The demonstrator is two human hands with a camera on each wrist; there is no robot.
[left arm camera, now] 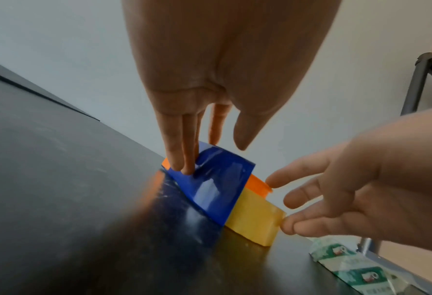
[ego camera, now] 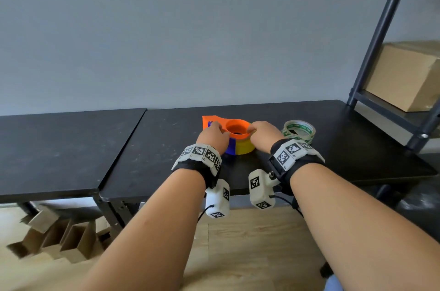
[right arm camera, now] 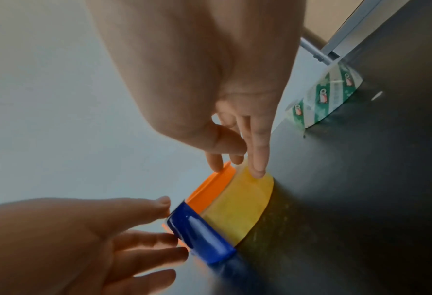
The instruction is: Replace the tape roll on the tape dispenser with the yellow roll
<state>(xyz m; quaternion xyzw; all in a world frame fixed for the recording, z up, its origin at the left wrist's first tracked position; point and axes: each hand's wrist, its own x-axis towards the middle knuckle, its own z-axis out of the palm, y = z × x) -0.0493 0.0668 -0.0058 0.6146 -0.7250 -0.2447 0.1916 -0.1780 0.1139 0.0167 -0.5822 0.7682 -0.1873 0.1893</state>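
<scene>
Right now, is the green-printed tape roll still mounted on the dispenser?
No, the green-printed tape roll lies on the table, right of the dispenser.

Glossy blue plastic guard [left arm camera: 214, 183] — matt yellow roll [right arm camera: 237, 207] — scuffed matt black table [ego camera: 333, 138]

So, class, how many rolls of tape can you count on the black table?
2: the yellow roll on the orange dispenser between both hands, and the green-printed roll lying flat to its right. None appears hidden.

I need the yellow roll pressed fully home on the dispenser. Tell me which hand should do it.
Right. The right hand already has fingertips on the yellow roll and the orange hub rim. The left hand rests on the blue part of the dispenser, so it is better placed to steady it.
</scene>
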